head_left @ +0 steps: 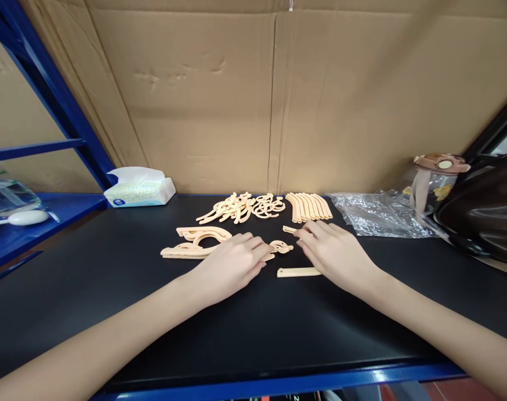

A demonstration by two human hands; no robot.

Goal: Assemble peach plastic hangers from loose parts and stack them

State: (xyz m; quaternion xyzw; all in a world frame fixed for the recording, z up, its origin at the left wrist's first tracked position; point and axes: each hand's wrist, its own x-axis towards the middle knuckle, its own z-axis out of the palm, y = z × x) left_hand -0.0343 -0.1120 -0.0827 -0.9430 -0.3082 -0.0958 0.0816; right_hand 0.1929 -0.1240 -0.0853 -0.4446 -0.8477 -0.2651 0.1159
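Black tabletop [245, 334], forearms [140, 314] converging, left fingers [258, 254] curled by hooked piece [282, 247], grip unclear, right fingers [306, 235] pinching strip [288, 229].

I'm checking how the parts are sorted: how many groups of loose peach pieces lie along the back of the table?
3. A jumbled heap on the left, a smaller heap of curved hooks in the middle, and a neat row on the right.
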